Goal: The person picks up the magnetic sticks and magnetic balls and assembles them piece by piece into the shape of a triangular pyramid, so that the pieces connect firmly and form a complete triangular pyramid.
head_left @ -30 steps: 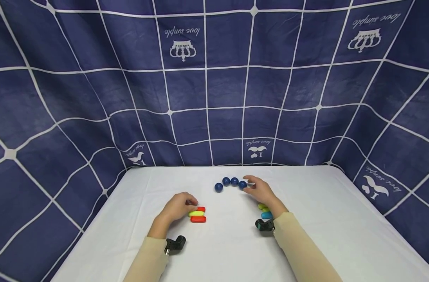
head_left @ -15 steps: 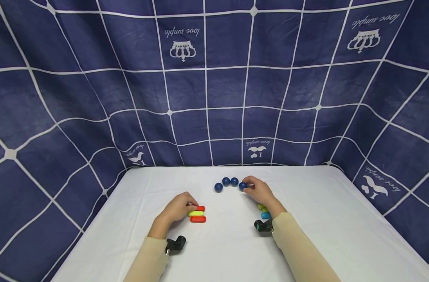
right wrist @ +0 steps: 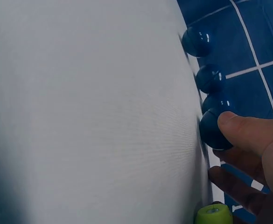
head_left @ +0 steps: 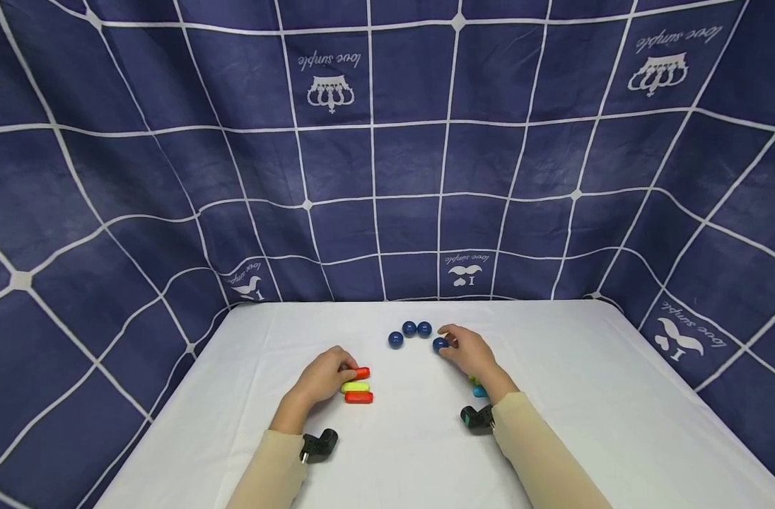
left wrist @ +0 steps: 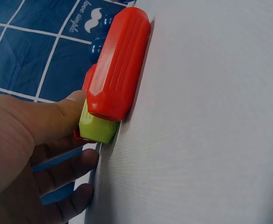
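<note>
- Blue ball (head_left: 440, 344) is near three other balls (head_left: 409, 329).
- Likely hard, slippery, quick to roll; best pinched across its middle.
- Right hand (head_left: 472, 353) pinches it; left hand (head_left: 322, 373) pinches the far red block (head_left: 363, 372).

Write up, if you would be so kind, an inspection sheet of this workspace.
Surface: white table, faintly creased.
Job's things: far red block, yellow block and near red block together; held blue ball, three other balls nearby; blue block and lime block, partly hidden.
Clutter: nothing seen.
Grips: left grip pinches the far red block; right grip pinches the held blue ball; whether either thing is lifted is unclear.
Cables: nothing seen.
Surroundings: dark blue curtain with white lines, behind and at both sides; two black wrist cameras.
</note>
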Available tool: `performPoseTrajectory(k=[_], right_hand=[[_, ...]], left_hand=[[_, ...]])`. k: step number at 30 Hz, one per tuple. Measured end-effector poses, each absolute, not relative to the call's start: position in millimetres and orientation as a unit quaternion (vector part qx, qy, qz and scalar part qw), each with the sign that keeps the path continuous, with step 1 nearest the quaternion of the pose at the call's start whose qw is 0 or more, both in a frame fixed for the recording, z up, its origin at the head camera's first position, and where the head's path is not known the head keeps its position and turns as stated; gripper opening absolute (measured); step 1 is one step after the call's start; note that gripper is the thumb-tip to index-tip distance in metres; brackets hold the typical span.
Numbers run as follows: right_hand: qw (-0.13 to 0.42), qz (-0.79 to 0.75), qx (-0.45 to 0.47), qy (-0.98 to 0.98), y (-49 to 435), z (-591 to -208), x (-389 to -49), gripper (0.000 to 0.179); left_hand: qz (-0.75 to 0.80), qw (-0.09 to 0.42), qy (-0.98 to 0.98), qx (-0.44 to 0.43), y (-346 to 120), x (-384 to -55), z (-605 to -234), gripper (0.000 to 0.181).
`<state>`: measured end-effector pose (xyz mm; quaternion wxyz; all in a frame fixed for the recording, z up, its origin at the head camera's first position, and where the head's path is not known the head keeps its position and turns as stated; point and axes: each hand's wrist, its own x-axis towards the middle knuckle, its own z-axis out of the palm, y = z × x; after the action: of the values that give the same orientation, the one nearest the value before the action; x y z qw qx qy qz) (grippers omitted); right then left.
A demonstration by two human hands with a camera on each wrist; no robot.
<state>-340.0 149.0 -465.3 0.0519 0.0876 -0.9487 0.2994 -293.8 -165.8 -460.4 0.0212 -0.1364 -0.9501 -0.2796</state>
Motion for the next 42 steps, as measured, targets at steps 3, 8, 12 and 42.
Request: performPoseTrajectory(k=[3, 8, 12, 42], right_hand=[[0.057, 0.274, 0.104, -0.954, 146.2, -464.8, -335.7, 0.037], [0.059, 0.258, 0.119, -0.957, 143.1, -464.3, -328.0, 0.033], [0.067, 0.24, 0.117, -0.961, 142.0, -463.5, -322.4, 0.031], [0.078, 0.242, 0.121, -0.96, 128.5, -468.6, -309.4, 0.032]], left_hand=[[-0.276, 0.023, -0.953, -0.125, -166.5, -293.2, -458.8, 0.005], [-0.284, 0.025, -0.952, -0.116, -167.0, -293.5, -456.8, 0.007], [-0.303, 0.024, -0.946, -0.113, -163.2, -296.5, -456.6, 0.011], [-0.356, 0.052, -0.912, -0.197, -100.7, -307.1, -466.2, 0.018]])
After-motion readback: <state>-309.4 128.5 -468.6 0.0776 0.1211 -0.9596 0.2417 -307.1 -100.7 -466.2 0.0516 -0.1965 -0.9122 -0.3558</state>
